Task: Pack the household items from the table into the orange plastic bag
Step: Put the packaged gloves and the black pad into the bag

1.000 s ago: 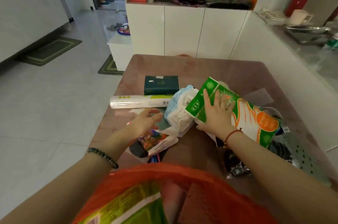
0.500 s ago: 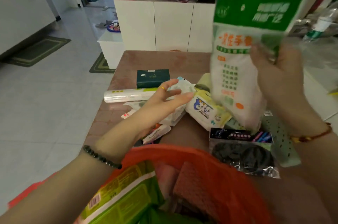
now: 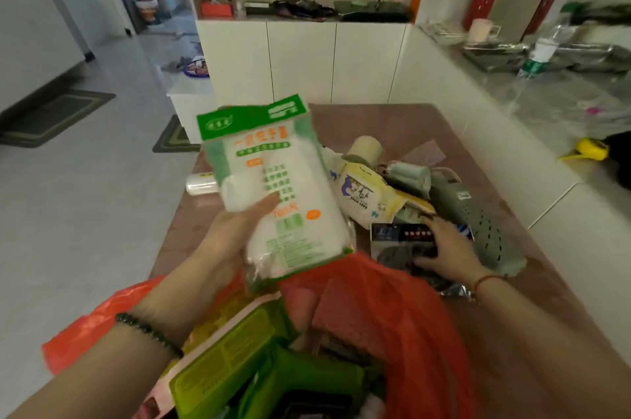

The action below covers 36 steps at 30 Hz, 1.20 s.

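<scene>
My left hand holds a green-and-white pack of disposable gloves upright above the open mouth of the orange plastic bag. The bag sits at the near table edge and holds green packages and a reddish cloth. My right hand lies on a black packet on the table, fingers curled over its edge. Behind it lie a yellow baby-wipes pack, a pale roll, a green perforated mat and a cling-film roll.
The brown table runs along a white counter wall on the right. A white cabinet stands behind the table. Open tiled floor with a dark mat lies to the left. A yellow tape measure sits on the counter.
The glove pack passed from my right hand to my left and came down toward the bag. My right hand dropped onto the black packet. The view shifted left.
</scene>
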Tool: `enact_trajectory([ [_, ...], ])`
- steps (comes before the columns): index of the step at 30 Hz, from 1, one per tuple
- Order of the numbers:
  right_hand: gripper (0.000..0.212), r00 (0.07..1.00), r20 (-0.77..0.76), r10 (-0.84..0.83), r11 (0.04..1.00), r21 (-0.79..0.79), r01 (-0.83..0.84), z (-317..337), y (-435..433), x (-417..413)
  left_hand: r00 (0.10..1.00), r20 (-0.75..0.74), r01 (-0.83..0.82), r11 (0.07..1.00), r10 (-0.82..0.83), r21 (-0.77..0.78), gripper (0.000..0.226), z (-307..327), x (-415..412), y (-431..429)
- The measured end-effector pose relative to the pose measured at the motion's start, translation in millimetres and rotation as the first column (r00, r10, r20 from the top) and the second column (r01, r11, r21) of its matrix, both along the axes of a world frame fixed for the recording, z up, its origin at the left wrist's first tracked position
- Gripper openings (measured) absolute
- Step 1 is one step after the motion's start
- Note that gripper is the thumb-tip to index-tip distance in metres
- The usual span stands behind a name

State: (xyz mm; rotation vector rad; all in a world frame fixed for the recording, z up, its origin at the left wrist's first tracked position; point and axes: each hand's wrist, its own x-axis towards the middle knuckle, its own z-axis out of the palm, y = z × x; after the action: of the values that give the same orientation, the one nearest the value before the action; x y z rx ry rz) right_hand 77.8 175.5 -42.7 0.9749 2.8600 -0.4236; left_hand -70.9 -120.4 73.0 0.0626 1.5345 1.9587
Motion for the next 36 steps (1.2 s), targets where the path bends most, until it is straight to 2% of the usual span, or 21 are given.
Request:
enact_trajectory([
  [1, 0.097, 0.986, 0.163, 0.037, 0.996, 0.076, -0.050, -15.4, 2.0, 2.4, 1.000, -0.009, -0.005, 1.000, 0.005, -0.008, 0.014, -2.2, -1.3, -4.3],
  [2, 0.102, 0.966, 0.250, 0.059, 0.988, 0.124, -0.092, -21.3, -0.7, 2.2, 1.000, -0.018, -0.004, 1.000, 0.004, -0.018, 0.014, -4.3, -1.9, -7.9],
  [5, 0.104, 0.965, 0.255, 0.056, 0.963, 0.240, -0.119, -19.3, 1.5, -10.7, 0.998, 0.036, 0.062, 0.997, -0.060, -0.050, 0.015, -10.5, -2.5, -13.8],
  [7, 0.085, 0.960, 0.275, 0.054, 0.935, 0.323, -0.145, -12.5, 2.0, -16.3, 0.994, 0.070, 0.089, 0.994, -0.085, -0.058, 0.021, -12.4, -1.1, -13.9],
  [9, 0.049, 0.953, 0.294, 0.069, 0.924, 0.341, -0.172, -11.9, 5.2, -14.1, 0.993, 0.081, 0.093, 0.994, -0.088, -0.065, 0.025, -12.5, 1.6, -12.5],
  [10, 0.036, 0.963, 0.263, 0.067, 0.935, 0.320, -0.152, -9.7, 5.4, -10.1, 0.993, 0.082, 0.095, 0.993, -0.089, -0.065, 0.025, -11.6, 3.1, -12.2],
  [12, 0.028, 0.994, 0.113, 0.014, 0.962, 0.268, -0.044, 4.5, 3.1, 0.2, 0.993, 0.073, 0.095, 0.994, -0.090, -0.061, 0.026, -9.3, 6.6, -12.9],
  [14, 0.023, 0.969, -0.239, -0.071, 0.982, 0.156, 0.110, 35.4, -1.3, 7.9, 0.995, 0.061, 0.080, 0.995, -0.077, -0.052, 0.029, -7.1, 9.6, -13.5],
  [16, 0.021, 0.771, -0.612, -0.175, 0.983, -0.059, 0.176, 83.3, -12.4, 15.8, 0.997, 0.048, 0.068, 0.997, -0.067, -0.033, 0.028, -2.5, 15.9, -13.2],
  [18, 0.010, 0.462, -0.839, -0.287, 0.956, -0.279, 0.088, 136.7, -32.8, 26.5, 0.997, 0.037, 0.070, 0.997, -0.069, -0.014, 0.028, 2.5, 24.0, -12.0],
  [19, 0.003, 0.319, -0.882, -0.348, 0.928, -0.372, -0.016, 160.7, -47.2, 33.1, 0.997, 0.035, 0.073, 0.997, -0.073, -0.009, 0.027, 5.4, 29.4, -11.8],
  [20, 0.009, 0.222, -0.884, -0.411, 0.887, -0.444, -0.125, 180.6, -64.0, 37.9, 0.997, 0.030, 0.078, 0.997, -0.077, -0.003, 0.025, 8.2, 35.1, -11.8],
  [21, 0.015, 0.190, -0.876, -0.443, 0.852, -0.477, -0.213, 194.4, -81.3, 40.9, 0.996, 0.025, 0.082, 0.997, -0.082, 0.008, 0.024, 10.6, 40.8, -11.5],
  [22, 0.018, 0.217, -0.878, -0.427, 0.845, -0.473, -0.251, 200.3, -97.0, 40.7, 0.995, 0.015, 0.095, 0.995, -0.096, 0.021, 0.026, 12.8, 47.0, -11.0],
  [26, 0.017, 0.522, -0.831, -0.193, 0.892, -0.370, -0.260, 177.6, -157.9, 25.6, 0.979, -0.017, 0.204, 0.975, -0.203, 0.086, 0.040, 21.0, 75.6, -12.3],
  [29, 0.016, 0.551, -0.828, -0.102, 0.900, -0.313, -0.304, 157.7, -180.5, 25.2, 0.969, -0.080, 0.240, 0.967, -0.233, 0.089, 0.031, 21.7, 88.6, -25.9],
  [31, 0.011, 0.533, -0.818, -0.217, 0.875, -0.405, -0.265, 146.8, -177.5, 30.7, 0.978, -0.107, 0.186, 0.980, -0.178, 0.070, 0.032, 18.6, 87.5, -41.6],
  [32, 0.021, 0.540, -0.794, -0.278, 0.879, -0.438, -0.191, 137.2, -171.3, 34.3, 0.983, -0.115, 0.152, 0.987, -0.145, 0.055, 0.031, 16.8, 85.0, -50.6],
  [33, 0.035, 0.591, -0.753, -0.290, 0.908, -0.411, -0.078, 125.6, -163.6, 39.1, 0.984, -0.124, 0.133, 0.991, -0.129, 0.030, 0.031, 14.4, 82.0, -59.4],
  [34, 0.052, 0.696, -0.668, -0.262, 0.942, -0.335, 0.033, 113.1, -155.6, 44.0, 0.981, -0.130, 0.144, 0.990, -0.144, -0.011, 0.032, 11.7, 78.6, -68.4],
  [36, 0.079, 0.926, -0.329, -0.185, 0.971, -0.204, 0.122, 84.1, -145.2, 58.4, 0.953, -0.103, 0.276, 0.956, -0.285, -0.097, 0.031, 8.2, 75.3, -85.0],
])
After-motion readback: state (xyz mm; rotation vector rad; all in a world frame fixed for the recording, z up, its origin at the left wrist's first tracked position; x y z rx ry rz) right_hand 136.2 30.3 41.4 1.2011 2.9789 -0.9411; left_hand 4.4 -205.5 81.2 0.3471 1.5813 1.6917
